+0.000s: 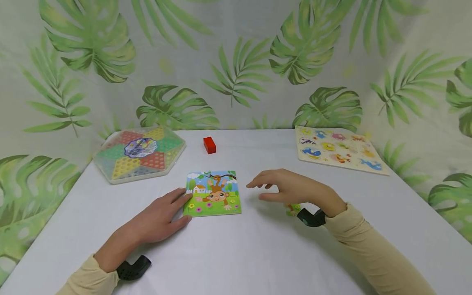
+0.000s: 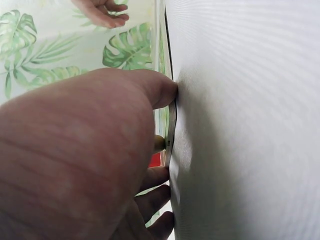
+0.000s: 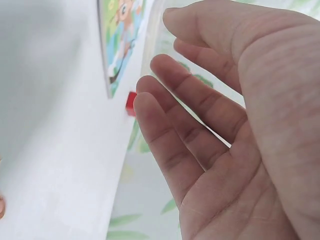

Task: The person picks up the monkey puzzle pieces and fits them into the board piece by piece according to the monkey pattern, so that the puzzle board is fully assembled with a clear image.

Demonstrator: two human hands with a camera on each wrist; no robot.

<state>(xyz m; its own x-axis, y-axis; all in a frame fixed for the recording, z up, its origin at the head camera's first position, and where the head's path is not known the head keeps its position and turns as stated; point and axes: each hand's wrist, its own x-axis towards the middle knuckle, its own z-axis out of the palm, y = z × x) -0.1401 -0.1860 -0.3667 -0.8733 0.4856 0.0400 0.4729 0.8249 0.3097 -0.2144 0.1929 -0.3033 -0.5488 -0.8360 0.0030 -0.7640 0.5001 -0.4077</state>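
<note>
A square picture puzzle (image 1: 215,193) of a monkey on grass lies flat on the white table in the head view. Along its left side rests my left hand (image 1: 162,215), index finger over the edge and thumb at the near left corner. The left wrist view shows its fingertips against the thin edge of the puzzle (image 2: 172,122). To the right of the puzzle, my right hand (image 1: 285,186) hovers over the table, fingers loosely bent, holding nothing. Below its wrist, a small green printed piece (image 1: 293,209) is partly hidden by the arm.
Behind the puzzle stands a red block (image 1: 209,145). A hexagonal Chinese checkers board (image 1: 121,176) lies at the back left. At the back right is a wooden sea-animal puzzle board (image 1: 324,157). A leaf-patterned curtain (image 1: 243,73) hangs behind the table.
</note>
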